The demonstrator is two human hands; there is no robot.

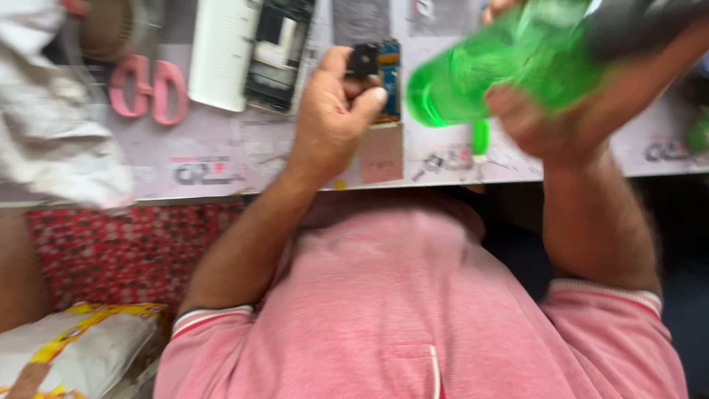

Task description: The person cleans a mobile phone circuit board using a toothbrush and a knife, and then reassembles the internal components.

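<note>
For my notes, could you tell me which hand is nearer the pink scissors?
Left. The left hand sits beside the scissors; the right hand holds a green bottle farther off.

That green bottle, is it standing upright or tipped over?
Tipped. The green bottle lies nearly sideways in the right hand, raised above the table, its rounded end pointing toward the left hand.

This looks like a small phone-repair bench: an opened phone [277, 52] with its insides bare lies beside its white back cover [220, 52], a blue circuit board [388, 77] nearby, pink scissors [148, 89] (handles only) on the printed work mat [221, 159].
</note>
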